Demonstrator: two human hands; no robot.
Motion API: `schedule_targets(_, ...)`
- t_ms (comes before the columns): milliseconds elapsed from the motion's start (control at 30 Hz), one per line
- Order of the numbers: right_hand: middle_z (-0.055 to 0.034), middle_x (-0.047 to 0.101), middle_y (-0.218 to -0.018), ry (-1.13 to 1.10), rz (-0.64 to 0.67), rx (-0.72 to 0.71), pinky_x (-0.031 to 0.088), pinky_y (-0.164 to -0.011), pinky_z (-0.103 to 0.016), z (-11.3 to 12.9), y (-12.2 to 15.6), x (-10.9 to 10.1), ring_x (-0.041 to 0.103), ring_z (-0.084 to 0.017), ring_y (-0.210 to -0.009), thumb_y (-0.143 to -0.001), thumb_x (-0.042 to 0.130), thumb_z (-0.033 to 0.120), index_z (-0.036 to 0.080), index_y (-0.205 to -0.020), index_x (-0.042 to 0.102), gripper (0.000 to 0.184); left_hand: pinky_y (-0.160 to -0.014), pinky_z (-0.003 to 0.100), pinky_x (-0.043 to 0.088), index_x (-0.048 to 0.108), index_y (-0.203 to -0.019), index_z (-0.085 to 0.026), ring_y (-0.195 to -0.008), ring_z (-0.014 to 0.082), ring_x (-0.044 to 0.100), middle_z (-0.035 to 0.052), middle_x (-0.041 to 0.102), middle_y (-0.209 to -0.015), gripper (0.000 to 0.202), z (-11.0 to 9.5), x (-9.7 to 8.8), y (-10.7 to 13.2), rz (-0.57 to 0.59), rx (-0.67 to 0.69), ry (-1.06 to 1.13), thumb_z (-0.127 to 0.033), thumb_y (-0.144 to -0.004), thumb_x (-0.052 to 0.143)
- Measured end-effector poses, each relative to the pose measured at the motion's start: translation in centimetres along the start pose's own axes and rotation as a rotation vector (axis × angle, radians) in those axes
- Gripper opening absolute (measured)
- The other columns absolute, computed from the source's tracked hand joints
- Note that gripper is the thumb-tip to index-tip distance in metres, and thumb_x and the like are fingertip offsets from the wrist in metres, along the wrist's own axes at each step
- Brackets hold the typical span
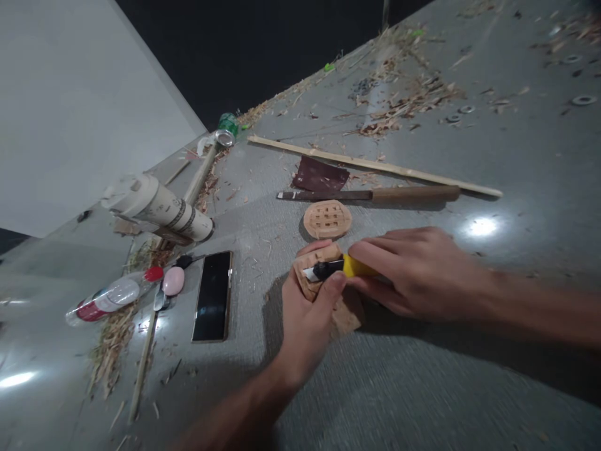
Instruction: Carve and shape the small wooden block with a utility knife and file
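My left hand [307, 313] is closed around a small carved wood block [307, 279], its thumb pressing near the blade. In my right hand [408, 269] is a yellow and black utility knife [357, 265], its blade resting on or just over the block's face. A flat pale piece [347, 314] shows below the left thumb; whether it is part of the block I cannot tell. Just beyond the hands lies a round wooden disc [327, 219] with rows of small square holes. Past it is a chisel-like tool [370, 195] with a wooden handle.
Behind the tool lie dark red sandpaper [320, 174] and a long thin stick [375, 164]. Left are a phone [213, 296], stacked paper cups [159, 207], a plastic bottle [106, 300] and a green can [227, 129]. Wood shavings [413, 100] and metal washers [583, 100] lie toward the back right.
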State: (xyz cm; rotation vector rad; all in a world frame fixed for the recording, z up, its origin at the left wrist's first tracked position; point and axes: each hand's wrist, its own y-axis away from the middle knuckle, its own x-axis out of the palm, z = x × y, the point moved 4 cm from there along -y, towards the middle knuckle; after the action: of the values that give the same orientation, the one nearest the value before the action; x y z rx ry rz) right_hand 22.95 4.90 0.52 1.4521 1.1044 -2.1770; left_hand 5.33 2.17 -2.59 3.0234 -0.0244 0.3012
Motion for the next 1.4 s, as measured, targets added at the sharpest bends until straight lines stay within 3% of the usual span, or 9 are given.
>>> schedule_targets(233,-0.0028,0.072,-0.076,0.001,0.015,0.07,0.036,-0.059,-0.04,0.7,-0.6,-0.2,0.062,-0.022,-0.062,-0.117,0.032,0.049,0.029,-0.092,0.056,0.04,-0.109,0.037,0.06,0.072,-0.132,-0.029,-0.121,0.0233,0.075,0.0063,0.079,-0.131,0.043,-0.1,0.1,0.1,-0.054,0.005,0.01,-0.048,-0.096,0.086)
schedule_targets(433,-0.0006,0.067,-0.072,-0.008,0.006,0.042,0.032,-0.057,-0.037,0.8,-0.2,0.2,0.059,-0.019,-0.058,-0.117,0.04,0.046,0.026,-0.091,0.056,0.037,-0.11,0.038,0.059,0.072,-0.131,-0.027,-0.12,0.0234,0.076,0.0068,0.079,-0.129,0.041,-0.3,0.2,0.1,-0.098,0.009,-0.024,-0.046,-0.097,0.085)
schedule_targets(700,-0.0019,0.068,-0.07,-0.032,0.041,-0.015,0.025,-0.057,-0.04,-0.5,-0.8,-0.4,0.057,-0.022,-0.058,-0.114,0.037,0.052,0.028,-0.092,0.057,0.039,-0.099,0.034,0.062,0.074,-0.133,-0.028,-0.109,0.0218,0.075,0.0074,0.078,-0.127,0.05,0.3,0.0,-0.4,-0.013,-0.023,-0.013,-0.052,-0.091,0.09)
schedule_targets(1000,-0.0023,0.067,-0.071,-0.046,0.05,-0.072,0.023,-0.062,-0.035,-0.6,-0.6,-0.5,0.054,-0.017,-0.06,-0.116,0.041,0.046,0.022,-0.097,0.059,0.035,-0.111,0.043,0.058,0.074,-0.131,-0.031,-0.122,0.0258,0.073,0.0073,0.077,-0.134,0.039,-0.1,0.4,-0.1,0.024,0.019,-0.044,-0.048,-0.097,0.084)
schedule_targets(1267,-0.0036,0.07,-0.075,-0.063,0.034,-0.054,0.023,-0.059,-0.033,-0.4,-0.8,-0.7,0.056,-0.017,-0.06,-0.116,0.042,0.044,0.021,-0.098,0.059,0.034,-0.111,0.044,0.058,0.072,-0.131,-0.029,-0.122,0.0277,0.073,0.0094,0.077,-0.133,0.038,-0.1,0.3,-0.1,0.025,0.031,-0.054,-0.049,-0.1,0.081)
schedule_targets(1400,-0.0019,0.065,-0.07,-0.047,0.031,-0.075,0.02,-0.059,-0.034,-0.7,-0.7,-0.5,0.053,-0.017,-0.058,-0.116,0.041,0.047,0.022,-0.095,0.059,0.038,-0.109,0.042,0.058,0.072,-0.131,-0.03,-0.12,0.0276,0.073,0.0089,0.076,-0.131,0.041,-0.2,0.3,-0.1,0.032,0.023,-0.037,-0.05,-0.098,0.083)
